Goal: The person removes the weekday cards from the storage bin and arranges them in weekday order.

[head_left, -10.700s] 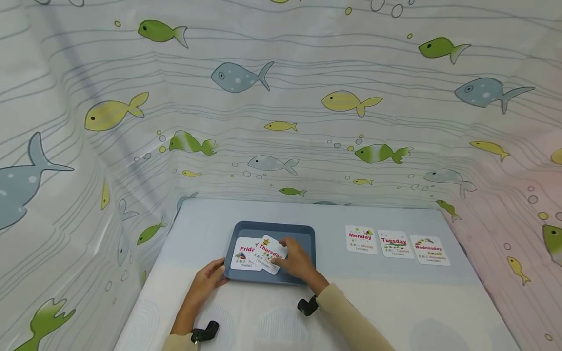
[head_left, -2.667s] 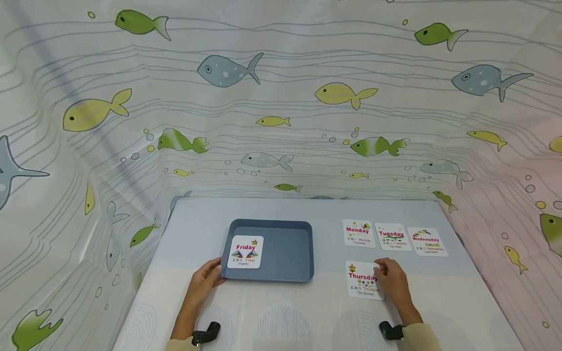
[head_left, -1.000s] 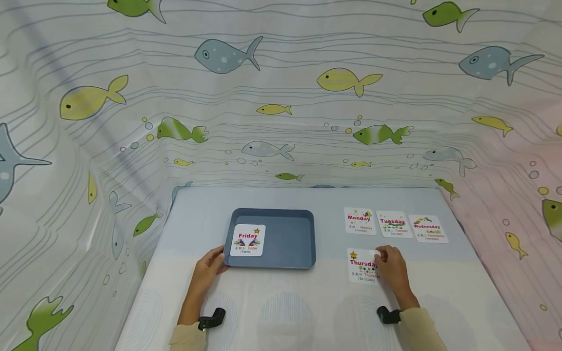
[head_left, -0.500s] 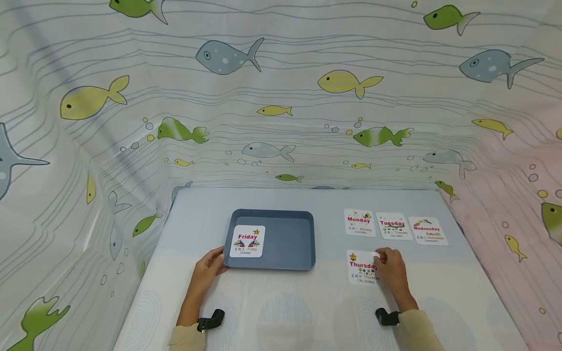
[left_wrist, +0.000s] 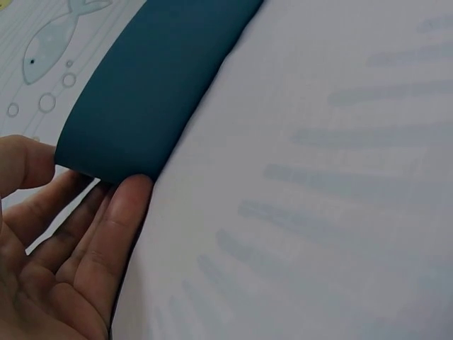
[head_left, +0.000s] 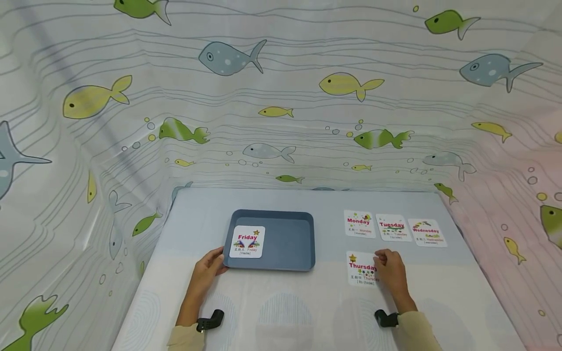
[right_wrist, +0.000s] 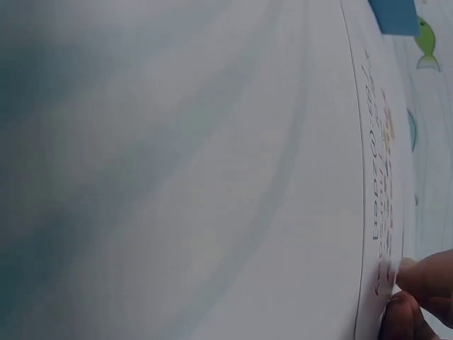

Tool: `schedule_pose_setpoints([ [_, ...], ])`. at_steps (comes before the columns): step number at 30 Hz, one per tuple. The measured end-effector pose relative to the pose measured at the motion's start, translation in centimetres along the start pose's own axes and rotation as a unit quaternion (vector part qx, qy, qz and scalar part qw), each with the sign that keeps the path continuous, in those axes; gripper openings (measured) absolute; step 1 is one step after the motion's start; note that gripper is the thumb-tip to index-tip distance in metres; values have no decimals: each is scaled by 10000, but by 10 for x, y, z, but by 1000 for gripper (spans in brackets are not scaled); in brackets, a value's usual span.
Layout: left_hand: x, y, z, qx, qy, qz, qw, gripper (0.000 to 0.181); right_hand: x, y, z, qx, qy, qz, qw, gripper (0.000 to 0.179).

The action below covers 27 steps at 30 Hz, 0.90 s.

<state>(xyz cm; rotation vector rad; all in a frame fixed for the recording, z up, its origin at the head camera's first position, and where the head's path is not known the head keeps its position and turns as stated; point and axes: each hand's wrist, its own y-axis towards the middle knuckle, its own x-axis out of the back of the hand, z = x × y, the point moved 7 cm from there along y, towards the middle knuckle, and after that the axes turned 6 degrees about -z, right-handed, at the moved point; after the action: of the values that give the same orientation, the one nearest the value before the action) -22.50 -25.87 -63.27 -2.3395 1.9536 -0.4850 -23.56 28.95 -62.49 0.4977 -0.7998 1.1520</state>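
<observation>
A blue-grey tray (head_left: pixel 281 243) lies on the table, with a white Friday card (head_left: pixel 248 242) inside its left part. My left hand (head_left: pixel 207 269) grips the tray's near left corner. In the left wrist view the thumb and fingertips close on that corner of the tray (left_wrist: pixel 148 92). To the right, a Thursday card (head_left: pixel 361 269) lies below the row of other cards. My right hand (head_left: pixel 392 273) pinches its right edge, covering a little of it. In the right wrist view the thumb and a finger sit at the edge of the Thursday card (right_wrist: pixel 379 184).
Above the Thursday card lie a Monday card (head_left: pixel 359 224), a Tuesday card (head_left: pixel 393 228) and a Wednesday card (head_left: pixel 427 233) in a row. The table (head_left: pixel 285 312) has a pale patterned cover. A fish-print curtain (head_left: pixel 298 136) surrounds it at the back and sides.
Since the oldest frame, my right hand has carried the Thursday card from the tray to the table at right. Over the last second both hands have stayed in place.
</observation>
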Motion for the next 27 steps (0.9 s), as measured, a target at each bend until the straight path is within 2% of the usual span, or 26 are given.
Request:
schedule_pose_setpoints([
  [6, 2, 3, 1, 28, 69, -34, 10000, 43, 3, 5, -4, -314, 245, 122, 9991, 42],
  [11, 3, -1, 3, 92, 82, -33, 9999, 45, 10, 2, 5, -435, 555, -217, 9973, 47],
  [14, 2, -4, 5, 144, 98, -48, 9998, 44, 11, -4, 18, -184, 630, -436, 9969, 41],
  [18, 2, -7, 6, 137, 46, -106, 9998, 43, 8, -11, 48, 317, 756, -387, 9959, 34],
  [21, 1, -6, 5, 94, -3, -110, 9999, 43, 4, -14, 75, 635, 968, -196, 9931, 32],
  [27, 2, -3, 2, -3, 38, -138, 9999, 44, -14, -21, 126, 1191, 1523, 474, 9800, 22],
])
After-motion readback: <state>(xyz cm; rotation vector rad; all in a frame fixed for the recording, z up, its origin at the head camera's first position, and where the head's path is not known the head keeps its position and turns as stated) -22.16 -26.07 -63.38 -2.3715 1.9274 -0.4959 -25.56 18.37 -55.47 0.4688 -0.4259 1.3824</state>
